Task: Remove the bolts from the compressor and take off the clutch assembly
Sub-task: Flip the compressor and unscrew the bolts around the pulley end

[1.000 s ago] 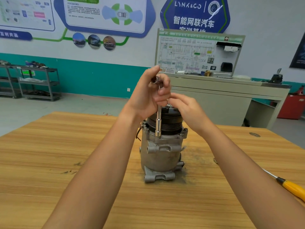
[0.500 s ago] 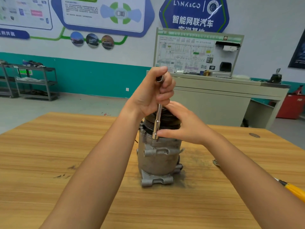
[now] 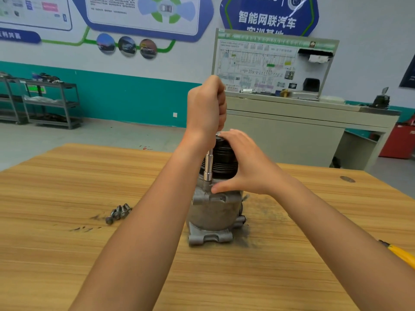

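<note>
A grey metal compressor stands upright on the wooden table, with its black grooved clutch pulley on top. A silver socket wrench stands vertically on a bolt at the compressor's upper flange. My left hand grips the wrench's top in a fist. My right hand is spread over the pulley, fingers on its top edge and thumb against the housing just below the socket. Several removed bolts lie on the table to the left of the compressor.
A yellow-handled screwdriver lies at the table's right edge. Dark grime marks the wood around the compressor. Beyond the table stand a grey training bench with a wiring board, and metal shelving at the far left wall.
My left fist has closed fully over the wrench top. My right hand has gone from pinching the socket to spreading over the pulley. The view shifted, and the loose bolts show at left.
</note>
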A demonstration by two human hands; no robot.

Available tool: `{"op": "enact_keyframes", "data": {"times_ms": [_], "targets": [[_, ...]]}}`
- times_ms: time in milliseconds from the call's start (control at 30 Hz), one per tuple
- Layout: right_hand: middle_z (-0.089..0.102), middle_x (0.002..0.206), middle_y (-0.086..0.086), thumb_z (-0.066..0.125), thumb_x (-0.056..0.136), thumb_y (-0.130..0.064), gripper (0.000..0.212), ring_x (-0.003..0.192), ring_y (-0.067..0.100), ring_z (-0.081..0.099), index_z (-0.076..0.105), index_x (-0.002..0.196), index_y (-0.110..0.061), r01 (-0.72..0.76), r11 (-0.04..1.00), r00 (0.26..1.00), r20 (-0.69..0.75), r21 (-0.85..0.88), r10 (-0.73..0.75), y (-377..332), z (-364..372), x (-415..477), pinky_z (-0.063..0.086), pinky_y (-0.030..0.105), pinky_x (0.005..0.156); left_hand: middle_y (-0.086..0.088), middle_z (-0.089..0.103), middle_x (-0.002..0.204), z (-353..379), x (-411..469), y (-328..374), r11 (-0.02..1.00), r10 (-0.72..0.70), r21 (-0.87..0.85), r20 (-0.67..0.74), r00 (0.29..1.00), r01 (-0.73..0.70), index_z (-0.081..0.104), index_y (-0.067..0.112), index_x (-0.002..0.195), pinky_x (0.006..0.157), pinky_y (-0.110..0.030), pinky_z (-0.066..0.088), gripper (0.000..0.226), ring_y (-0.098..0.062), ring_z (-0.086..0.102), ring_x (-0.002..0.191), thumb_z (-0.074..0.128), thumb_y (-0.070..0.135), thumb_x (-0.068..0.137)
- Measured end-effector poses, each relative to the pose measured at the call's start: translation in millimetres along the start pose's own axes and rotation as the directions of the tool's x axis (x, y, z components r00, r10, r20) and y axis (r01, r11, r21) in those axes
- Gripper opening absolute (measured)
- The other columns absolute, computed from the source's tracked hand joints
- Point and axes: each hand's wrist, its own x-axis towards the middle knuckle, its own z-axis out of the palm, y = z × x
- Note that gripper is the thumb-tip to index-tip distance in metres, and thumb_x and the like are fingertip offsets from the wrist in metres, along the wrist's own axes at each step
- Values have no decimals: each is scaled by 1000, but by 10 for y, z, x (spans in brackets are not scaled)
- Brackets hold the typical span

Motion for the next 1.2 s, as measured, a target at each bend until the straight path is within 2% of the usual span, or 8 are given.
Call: {"op": "enact_keyframes", "data": {"times_ms": [500, 633, 833, 900, 933, 1033, 1100, 1200], "targets": [[39, 132, -2, 81, 54, -52, 97, 126, 15, 31, 36, 134, -19, -19, 998, 999, -26, 53, 20, -30, -5, -16, 35, 44, 104, 3, 21, 49, 168, -84, 32, 991, 74, 128, -201, 977, -49, 22, 19, 51, 41, -21, 16, 41, -11, 17, 42, 36, 9, 88], [32, 144, -11, 76, 55, -62, 101, 137, 9, 19, 30, 138, -30, 22, 999, 999, 33, -34, -21, 147, -91, -39, 9, 56, 112, 4, 23, 47, 340, -92, -76, 966, 189, 220, -250, 950, -134, 24, 19, 48, 51, -31, 16, 43, -12, 19, 48, 41, 9, 87], [34, 144, -12, 73, 63, -58, 87, 131, 9, 22, 35, 138, -32, 40, 980, 997, 71, -194, -26, 377, -334, -221, 23, 51, 110, 10, 31, 42, 708, -170, -258, 844, 293, 470, 2, 956, -259, 30, 19, 50, 46, -22, 21, 49, -6, 30, 43, 48, 29, 95], [34, 137, -28, 72, 69, -48, 78, 125, -6, 29, 31, 135, -42, 5, 1000, 1000, 30, 10, -5, 355, -393, -329, 30, 35, 107, 10, 36, 52, 635, -118, -194, 815, 174, 532, 155, 972, -231, 36, 18, 58, 51, -23, 28, 45, -4, 33, 47, 41, 37, 98], [39, 129, -32, 72, 72, -39, 67, 116, -11, 38, 33, 127, -47, -43, 964, 999, -18, 261, 50, 289, -428, -376, 36, 25, 101, 7, 39, 55, 567, -89, -139, 824, 75, 533, 231, 970, -191, 40, 18, 62, 54, -24, 33, 42, -6, 38, 50, 36, 38, 99], [68, 99, -15, 60, 87, -20, 29, 93, 2, 64, 51, 108, -38, -29, 576, 943, -169, 817, 287, 110, -466, -386, 52, 17, 76, 4, 57, 70, 308, 24, 53, 847, -207, 523, 484, 850, -92, 56, 17, 81, 67, -26, 51, 40, -7, 57, 64, 29, 39, 101], [71, 91, -7, 51, 93, -28, 14, 85, 11, 68, 59, 104, -28, -14, 434, 902, -176, 901, 395, -50, -452, -309, 55, 19, 70, 2, 67, 92, 166, 115, 166, 827, -277, 545, 613, 740, -142, 63, 21, 97, 84, -32, 55, 34, -9, 65, 87, 38, 44, 97], [69, 99, 2, 47, 93, -41, 30, 88, 17, 68, 60, 106, -18, 13, 311, 844, -177, 950, 506, -290, -417, -173, 56, 26, 68, -2, 70, 107, 23, 204, 293, 860, -327, 497, 714, 618, -118, 64, 20, 107, 84, -31, 55, 31, -14, 66, 100, 49, 39, 88]]}}
